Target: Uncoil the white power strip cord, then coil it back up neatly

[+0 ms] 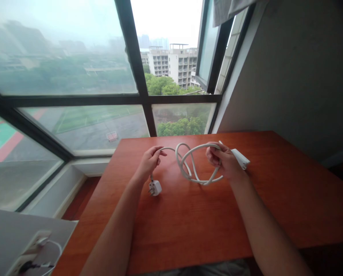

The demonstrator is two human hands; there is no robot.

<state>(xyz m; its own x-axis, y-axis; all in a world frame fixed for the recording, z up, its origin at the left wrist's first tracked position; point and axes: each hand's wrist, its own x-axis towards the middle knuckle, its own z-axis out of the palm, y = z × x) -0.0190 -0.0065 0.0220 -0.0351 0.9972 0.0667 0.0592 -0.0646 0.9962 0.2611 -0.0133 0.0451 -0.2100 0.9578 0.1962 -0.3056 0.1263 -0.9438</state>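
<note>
A white power cord (200,182) runs in loose loops between my two hands above the table. My left hand (152,160) pinches the cord a short way from its plug. Below those fingers hangs the white plug (155,188), its metal prongs facing left and down. My right hand (221,157) is closed on the looped part of the cord. Just beyond my right hand, partly hidden by it, lies a white block (240,158), perhaps a power strip; how the cord joins it is hidden.
The reddish-brown wooden table (188,230) stands against a dark-framed window (142,99). On the low wall at lower left are wall sockets (39,241) with plugs and a white cable in them. A grey wall (289,76) rises on the right.
</note>
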